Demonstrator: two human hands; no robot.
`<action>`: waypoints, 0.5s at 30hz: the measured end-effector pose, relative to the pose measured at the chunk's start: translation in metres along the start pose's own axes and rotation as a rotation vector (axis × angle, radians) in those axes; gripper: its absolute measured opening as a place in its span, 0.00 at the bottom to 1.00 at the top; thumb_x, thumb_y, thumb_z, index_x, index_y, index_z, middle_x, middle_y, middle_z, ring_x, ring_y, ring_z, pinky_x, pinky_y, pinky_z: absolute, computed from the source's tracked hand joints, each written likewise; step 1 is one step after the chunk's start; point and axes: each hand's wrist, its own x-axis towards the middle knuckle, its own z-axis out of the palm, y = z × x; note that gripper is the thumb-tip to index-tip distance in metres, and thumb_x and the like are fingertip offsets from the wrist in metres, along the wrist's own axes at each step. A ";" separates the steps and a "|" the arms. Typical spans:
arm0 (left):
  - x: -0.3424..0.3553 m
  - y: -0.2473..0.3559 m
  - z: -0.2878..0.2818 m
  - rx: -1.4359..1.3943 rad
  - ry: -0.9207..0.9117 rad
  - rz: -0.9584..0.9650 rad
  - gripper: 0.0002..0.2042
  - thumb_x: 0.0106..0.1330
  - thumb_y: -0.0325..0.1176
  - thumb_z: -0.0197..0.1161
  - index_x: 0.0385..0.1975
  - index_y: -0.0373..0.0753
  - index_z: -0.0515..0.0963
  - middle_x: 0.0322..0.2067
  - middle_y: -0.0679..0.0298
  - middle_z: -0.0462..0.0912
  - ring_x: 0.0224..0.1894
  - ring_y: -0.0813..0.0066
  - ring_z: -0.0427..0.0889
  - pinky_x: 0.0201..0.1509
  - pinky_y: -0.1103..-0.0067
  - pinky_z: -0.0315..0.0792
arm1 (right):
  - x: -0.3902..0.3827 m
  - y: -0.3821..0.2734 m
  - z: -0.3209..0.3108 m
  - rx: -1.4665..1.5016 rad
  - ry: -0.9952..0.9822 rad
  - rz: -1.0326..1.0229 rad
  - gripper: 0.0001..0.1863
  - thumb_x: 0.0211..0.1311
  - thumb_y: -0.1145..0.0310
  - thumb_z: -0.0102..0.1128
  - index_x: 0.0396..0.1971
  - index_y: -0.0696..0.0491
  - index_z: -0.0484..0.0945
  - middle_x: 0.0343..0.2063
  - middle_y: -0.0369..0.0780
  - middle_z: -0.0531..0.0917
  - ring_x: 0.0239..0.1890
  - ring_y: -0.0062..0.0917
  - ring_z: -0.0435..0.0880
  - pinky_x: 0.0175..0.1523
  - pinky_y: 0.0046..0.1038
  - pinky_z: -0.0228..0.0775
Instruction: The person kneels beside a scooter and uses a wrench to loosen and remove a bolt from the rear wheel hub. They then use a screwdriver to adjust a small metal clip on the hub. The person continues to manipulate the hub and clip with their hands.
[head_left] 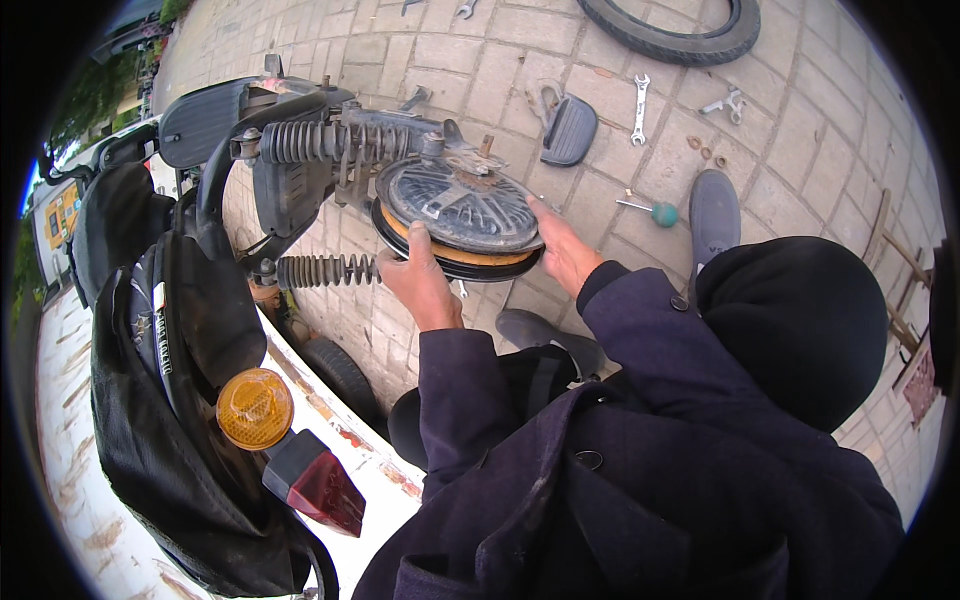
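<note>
A wheel hub (462,205) with a dusty, spoked-pattern cover lies tilted between my hands, and an orange-brown band shows between its cover and the black rim. My left hand (424,284) grips its near left edge, thumb on top. My right hand (566,250) clasps the right edge, its thumb up along the cover. The fingers underneath are hidden. An axle stub (487,147) sticks up at the hub's far side, close to the scooter's rear arm (385,122). The upper shock absorber (335,143) reaches that arm; the lower shock absorber (328,270) ends beside my left hand.
The scooter lies on its side at left, with its black seat (150,420), orange indicator (255,409) and red tail light (325,493). On the paving are a tyre (665,40), a wrench (640,110), a black footrest (570,130), a green-handled screwdriver (662,213) and washers (706,154).
</note>
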 end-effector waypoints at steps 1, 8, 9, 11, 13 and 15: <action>0.000 0.000 0.000 -0.007 -0.002 0.000 0.21 0.64 0.33 0.67 0.46 0.22 0.68 0.42 0.53 0.76 0.41 0.73 0.75 0.49 0.77 0.71 | 0.003 0.001 -0.001 0.007 -0.013 -0.006 0.23 0.77 0.55 0.48 0.59 0.58 0.75 0.57 0.41 0.82 0.56 0.27 0.82 0.65 0.30 0.70; -0.003 0.002 -0.002 0.046 -0.012 -0.008 0.22 0.64 0.33 0.67 0.47 0.21 0.67 0.43 0.52 0.77 0.42 0.73 0.75 0.50 0.77 0.72 | 0.009 0.002 -0.006 -0.003 -0.040 0.061 0.26 0.76 0.52 0.50 0.59 0.59 0.74 0.60 0.41 0.79 0.58 0.24 0.79 0.61 0.26 0.69; -0.002 0.002 -0.003 0.054 -0.002 -0.017 0.21 0.64 0.33 0.67 0.46 0.21 0.68 0.43 0.52 0.77 0.42 0.73 0.75 0.50 0.77 0.71 | 0.009 0.000 -0.005 -0.007 0.010 0.070 0.28 0.74 0.51 0.52 0.60 0.59 0.74 0.63 0.40 0.77 0.60 0.21 0.77 0.60 0.23 0.67; -0.001 0.001 -0.001 -0.039 -0.015 0.003 0.21 0.64 0.33 0.66 0.46 0.21 0.69 0.42 0.52 0.77 0.42 0.72 0.75 0.51 0.77 0.71 | 0.009 0.001 -0.005 -0.005 -0.035 0.062 0.29 0.73 0.47 0.52 0.60 0.56 0.74 0.60 0.38 0.79 0.50 0.20 0.83 0.51 0.20 0.70; 0.001 -0.002 0.000 -0.019 -0.007 -0.011 0.22 0.63 0.33 0.66 0.46 0.20 0.69 0.42 0.52 0.77 0.42 0.72 0.75 0.51 0.76 0.70 | 0.010 0.001 -0.006 -0.088 0.065 0.072 0.28 0.73 0.47 0.53 0.60 0.55 0.74 0.59 0.38 0.80 0.48 0.20 0.83 0.48 0.20 0.71; 0.005 -0.005 0.002 0.005 0.023 0.003 0.22 0.63 0.34 0.65 0.46 0.19 0.69 0.43 0.52 0.77 0.43 0.71 0.75 0.52 0.76 0.70 | 0.012 0.001 -0.007 -0.037 -0.027 0.072 0.28 0.72 0.47 0.53 0.60 0.54 0.74 0.58 0.38 0.81 0.47 0.19 0.83 0.44 0.22 0.71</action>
